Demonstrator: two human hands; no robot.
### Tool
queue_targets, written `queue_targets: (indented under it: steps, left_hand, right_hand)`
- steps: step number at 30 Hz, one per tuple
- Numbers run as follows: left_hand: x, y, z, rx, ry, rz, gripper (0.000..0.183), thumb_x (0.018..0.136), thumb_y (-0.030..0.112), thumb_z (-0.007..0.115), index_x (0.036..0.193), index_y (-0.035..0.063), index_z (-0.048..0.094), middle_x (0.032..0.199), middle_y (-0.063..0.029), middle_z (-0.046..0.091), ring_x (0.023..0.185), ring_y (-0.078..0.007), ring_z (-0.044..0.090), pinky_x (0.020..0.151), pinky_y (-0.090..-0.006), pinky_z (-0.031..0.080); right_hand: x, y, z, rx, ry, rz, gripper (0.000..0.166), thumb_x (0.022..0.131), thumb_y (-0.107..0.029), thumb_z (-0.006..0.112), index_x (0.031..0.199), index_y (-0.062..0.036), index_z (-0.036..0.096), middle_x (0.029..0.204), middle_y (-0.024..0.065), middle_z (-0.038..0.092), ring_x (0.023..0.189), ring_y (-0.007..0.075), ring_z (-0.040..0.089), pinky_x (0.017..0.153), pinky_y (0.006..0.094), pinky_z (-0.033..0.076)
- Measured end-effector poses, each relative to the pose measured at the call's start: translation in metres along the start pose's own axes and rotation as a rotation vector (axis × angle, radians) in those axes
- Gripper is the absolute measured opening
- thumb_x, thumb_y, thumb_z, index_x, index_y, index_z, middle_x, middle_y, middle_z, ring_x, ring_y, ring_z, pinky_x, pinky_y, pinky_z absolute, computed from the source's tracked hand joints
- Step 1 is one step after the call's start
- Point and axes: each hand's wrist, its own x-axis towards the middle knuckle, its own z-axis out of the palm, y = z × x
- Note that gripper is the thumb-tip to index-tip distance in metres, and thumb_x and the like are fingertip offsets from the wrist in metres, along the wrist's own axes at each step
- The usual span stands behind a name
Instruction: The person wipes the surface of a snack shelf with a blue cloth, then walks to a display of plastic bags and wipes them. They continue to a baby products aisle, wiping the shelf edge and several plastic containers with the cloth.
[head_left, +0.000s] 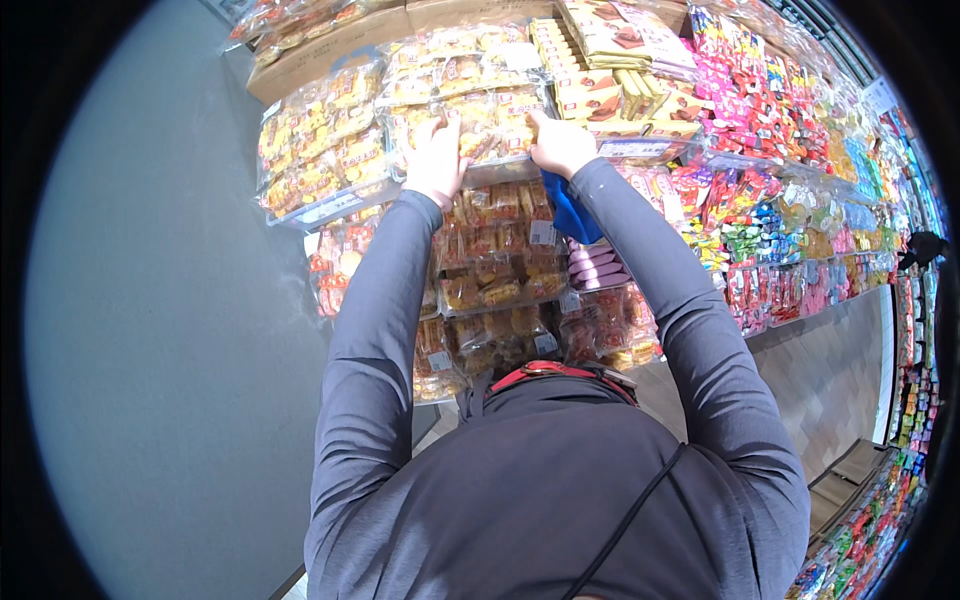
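Both my arms reach forward to a clear plastic bin (499, 172) of wrapped yellow pastries (469, 112) on the upper shelf tier. My left hand (435, 159) lies on the packs at the bin's left front, fingers spread and thumb pointing right. At the right front corner, my right hand (564, 144) has its thumb side against the packs. A blue cloth (571, 210) hangs from under the right palm, which seems to be closed on it; those fingers are mostly hidden. Left of my left hand stands another bin (330, 206) with similar yellow packs (322, 139).
Lower tiers hold brown wrapped pastries (499, 274) close before my body. Boxed yellow snacks (600, 94) and colourful wrapped candies (765, 97) fill bins to the right. A cardboard box (330, 49) stands behind. A grey wall or panel (165, 300) borders the left side.
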Motion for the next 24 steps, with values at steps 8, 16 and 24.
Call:
queue_targets:
  steps: [8, 16, 24]
  left_hand:
    - [0.021, -0.034, -0.004, -0.030, -0.241, 0.044, 0.056, 0.089, 0.028, 0.064, 0.141, 0.0206, 0.045, 0.123, -0.0051, 0.060, 0.127, -0.0251, 0.047, 0.109, -0.0638, 0.017]
    - [0.030, -0.050, -0.007, -0.050, -0.283, 0.074, 0.053, 0.090, 0.028, 0.061, 0.141, 0.0248, 0.046, 0.129, -0.0077, 0.059, 0.127, -0.0300, 0.047, 0.110, -0.0562, 0.024]
    - [0.038, -0.041, -0.046, -0.247, -0.472, 0.071, 0.047, 0.092, 0.022, 0.057, 0.139, 0.0286, 0.050, 0.121, -0.0150, 0.061, 0.115, -0.0321, 0.055, 0.103, -0.0431, 0.038]
  right_hand:
    - [0.014, 0.005, 0.014, -0.159, -0.020, -0.042, 0.031, 0.085, -0.023, 0.052, 0.112, -0.0130, 0.063, 0.098, 0.0180, 0.070, 0.093, 0.0339, 0.067, 0.079, 0.0447, 0.052]
    - [0.016, 0.014, 0.015, -0.237, 0.017, -0.058, 0.028, 0.086, -0.024, 0.053, 0.109, -0.0119, 0.064, 0.097, 0.0186, 0.070, 0.089, 0.0353, 0.067, 0.076, 0.0478, 0.052]
    - [0.024, 0.026, 0.021, -0.183, 0.129, -0.080, 0.027, 0.086, -0.023, 0.055, 0.106, -0.0086, 0.063, 0.090, 0.0182, 0.070, 0.082, 0.0364, 0.067, 0.075, 0.0479, 0.051]
